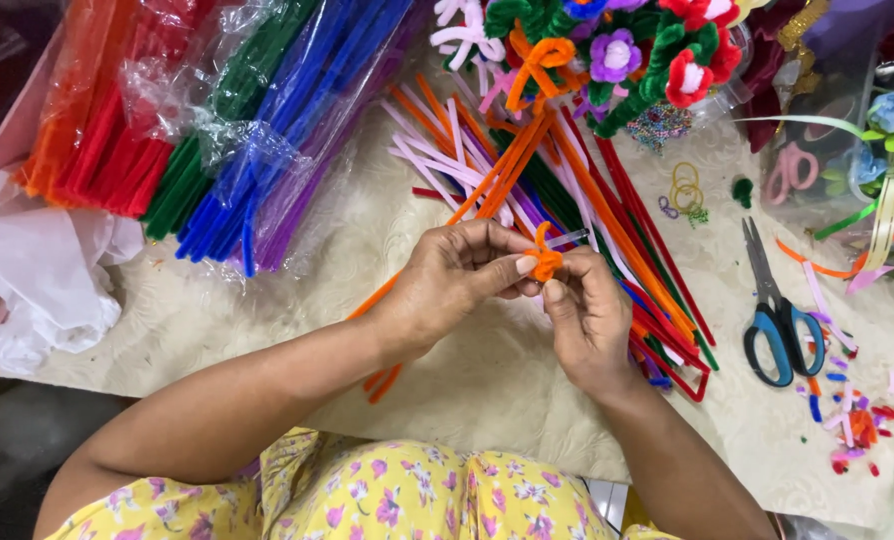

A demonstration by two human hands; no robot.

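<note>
Looking down from the head view: a small coiled orange pipe cleaner (545, 262) is pinched between both hands above the cream embossed surface (447, 380). Left hand (452, 278) is closed around it, thumb and fingers pressed on the coil's left side. Right hand (585, 318) is pinched on the coil from below, fingertips pressed together on it. A thin clear stick (571, 238) is seen poking out to the right of the coil; what holds it cannot be told. Long loose pipe cleaners in orange, pink, red and green (587, 215) are spread on the surface under and behind the hands. Bagged bundles of orange, green, blue and purple pipe cleaners (217, 130) are lying at upper left. Finished pipe-cleaner flowers (617, 55) are piled at the top. Blue-handled scissors (777, 320) are lying well to the right, with cut coloured scraps (857, 425) just below them.
</note>
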